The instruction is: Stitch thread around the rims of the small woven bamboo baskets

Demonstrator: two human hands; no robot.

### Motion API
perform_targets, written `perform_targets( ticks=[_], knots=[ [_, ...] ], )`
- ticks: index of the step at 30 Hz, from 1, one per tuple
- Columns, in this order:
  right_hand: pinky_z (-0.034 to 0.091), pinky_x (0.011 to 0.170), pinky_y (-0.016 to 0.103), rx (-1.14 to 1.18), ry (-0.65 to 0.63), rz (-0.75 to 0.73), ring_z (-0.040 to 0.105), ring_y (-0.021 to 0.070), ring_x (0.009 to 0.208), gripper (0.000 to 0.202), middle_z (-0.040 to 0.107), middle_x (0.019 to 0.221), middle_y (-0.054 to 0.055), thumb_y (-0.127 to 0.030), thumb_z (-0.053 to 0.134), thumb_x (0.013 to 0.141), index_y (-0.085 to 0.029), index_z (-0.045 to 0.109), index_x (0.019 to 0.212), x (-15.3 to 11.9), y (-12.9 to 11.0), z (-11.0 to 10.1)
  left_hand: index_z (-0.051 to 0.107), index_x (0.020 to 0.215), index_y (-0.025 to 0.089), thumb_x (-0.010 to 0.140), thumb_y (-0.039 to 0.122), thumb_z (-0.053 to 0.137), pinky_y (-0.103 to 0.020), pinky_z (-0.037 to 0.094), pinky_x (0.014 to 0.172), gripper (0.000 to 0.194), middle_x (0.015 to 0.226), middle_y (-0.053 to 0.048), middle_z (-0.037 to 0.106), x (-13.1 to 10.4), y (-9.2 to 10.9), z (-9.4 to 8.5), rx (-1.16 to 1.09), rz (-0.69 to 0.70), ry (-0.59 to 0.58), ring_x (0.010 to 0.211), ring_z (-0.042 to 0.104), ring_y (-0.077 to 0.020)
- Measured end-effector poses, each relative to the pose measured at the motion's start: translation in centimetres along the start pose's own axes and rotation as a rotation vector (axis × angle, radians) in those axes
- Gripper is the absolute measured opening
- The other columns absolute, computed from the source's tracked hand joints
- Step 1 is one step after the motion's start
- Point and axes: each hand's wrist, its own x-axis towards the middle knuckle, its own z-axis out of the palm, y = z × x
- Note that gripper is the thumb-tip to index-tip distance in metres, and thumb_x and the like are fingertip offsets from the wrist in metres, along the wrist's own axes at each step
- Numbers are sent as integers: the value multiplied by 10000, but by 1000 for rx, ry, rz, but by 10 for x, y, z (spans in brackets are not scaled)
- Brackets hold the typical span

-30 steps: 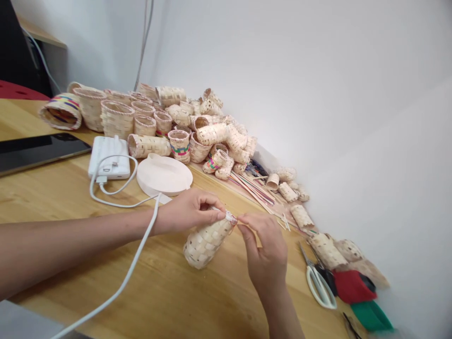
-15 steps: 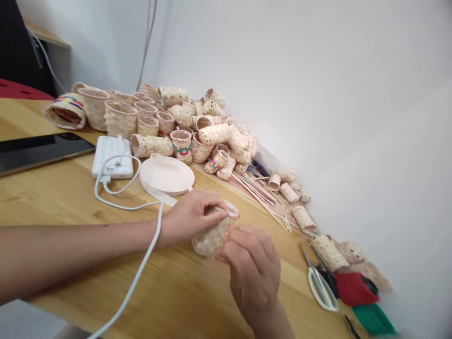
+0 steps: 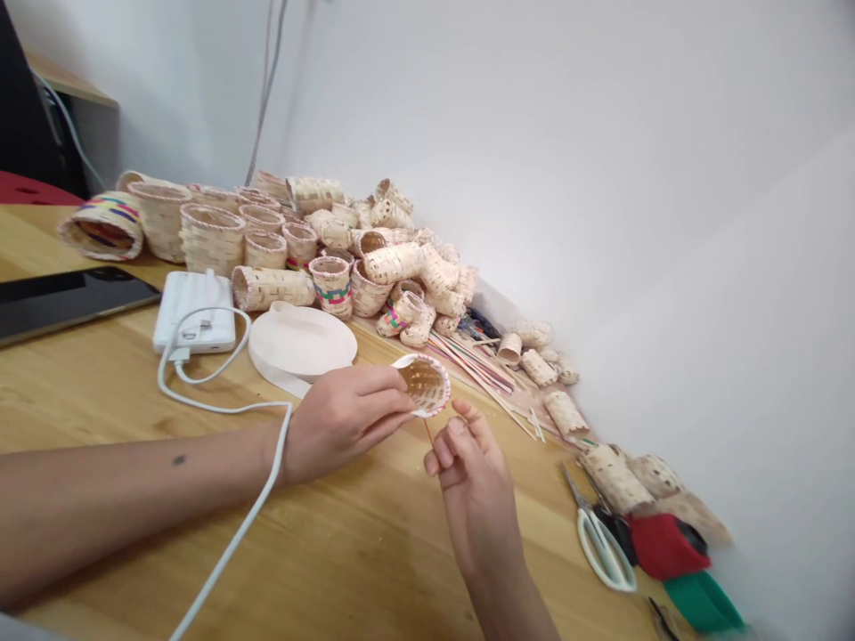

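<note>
My left hand [image 3: 354, 409] is closed on a small woven basket [image 3: 425, 385], thumb and fingers over the near side of its rim. The basket's open mouth is tilted toward me and shows the weave inside. A white strip lies along the rim, with red stitches on its right side. From below the rim, a thin orange-red thread [image 3: 428, 433] runs to my right hand [image 3: 471, 472]. The right fingers are curled together just right of the basket, around the thread's end; whether they also hold a needle is hidden.
A flat roll of pale ribbon [image 3: 304, 343] lies behind my left hand, near a white power bank [image 3: 195, 312] with a cable [image 3: 267, 481] crossing my wrist. Many woven baskets [image 3: 212, 236] are heaped along the wall. Scissors [image 3: 605, 543] and a red spool [image 3: 668, 545] sit at right.
The basket has turned so its mouth now faces me, where its side showed before. My right hand has rolled over, from back of hand showing to fingers and palm side showing.
</note>
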Motion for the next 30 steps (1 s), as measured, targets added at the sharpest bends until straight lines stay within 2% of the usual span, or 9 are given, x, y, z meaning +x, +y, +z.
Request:
perform_targets(
  ticks=[5, 14, 16, 21, 26, 30],
  knots=[
    [426, 496, 181, -53, -21, 59, 370, 56, 501, 259, 426, 573, -84, -314, 744, 723, -165, 606, 883, 5, 6, -1, 640, 871, 126, 926, 171, 519, -242, 452, 669, 140, 860, -67, 647, 0, -2, 1, 93, 70, -17, 763, 591, -149],
    [393, 518, 204, -490, 77, -114, 494, 70, 493, 271, 511, 555, -63, -416, 686, 779, -160, 599, 761, 3, 6, -4, 641, 877, 145, 942, 194, 482, -231, 454, 655, 179, 857, -47, 642, -2, -1, 2, 92, 45, -50, 758, 595, -134],
    [405, 530, 206, -431, 67, -103, 477, 69, 495, 265, 471, 531, -77, -413, 680, 789, -170, 584, 744, 2, 5, -4, 637, 881, 143, 940, 191, 489, -232, 452, 657, 166, 862, -46, 640, -2, -1, 1, 86, 40, -52, 761, 595, -136],
    [436, 519, 200, -68, 41, -43, 385, 66, 497, 242, 393, 547, -97, -402, 678, 799, -197, 550, 789, 3, 1, -3, 630, 882, 137, 936, 178, 494, -240, 450, 663, 152, 879, -55, 640, -1, -2, 2, 87, 36, -59, 770, 598, -146],
    [427, 492, 185, -147, 75, -67, 354, 60, 480, 282, 408, 531, -94, -416, 717, 761, -177, 568, 780, 7, 0, -6, 638, 858, 130, 942, 174, 473, -255, 442, 644, 190, 851, -63, 648, -2, 0, 4, 85, 114, -78, 755, 601, -157],
    [415, 503, 182, -158, 69, -54, 352, 63, 473, 270, 379, 503, -100, -393, 722, 757, -183, 553, 746, 6, 0, -7, 643, 844, 136, 956, 202, 451, -235, 449, 654, 231, 860, -59, 648, -2, -1, 5, 49, 35, -88, 755, 603, -141]
  ],
)
